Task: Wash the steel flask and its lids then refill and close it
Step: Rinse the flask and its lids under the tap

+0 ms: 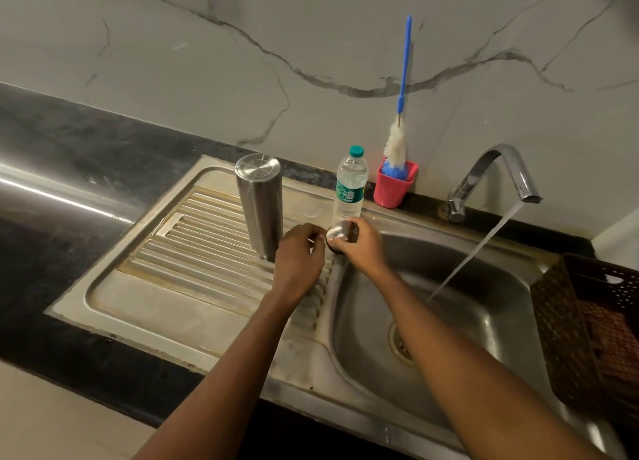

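The steel flask point(260, 205) stands upside down on the ribbed drainboard point(207, 248) left of the sink basin. My right hand point(359, 245) grips a small steel lid point(340, 234) at the basin's near-left rim, just in front of the water bottle. My left hand point(299, 255) hovers right beside it with fingers curled, fingertips close to the lid; whether it holds anything I cannot tell. A second lid is not visible.
A plastic water bottle point(351, 184) with a teal cap stands behind my hands. A pink cup point(394, 186) holds a blue-handled bottle brush point(401, 113). The tap point(494, 176) runs water into the basin point(449, 307). A brown basket point(594, 331) sits at right.
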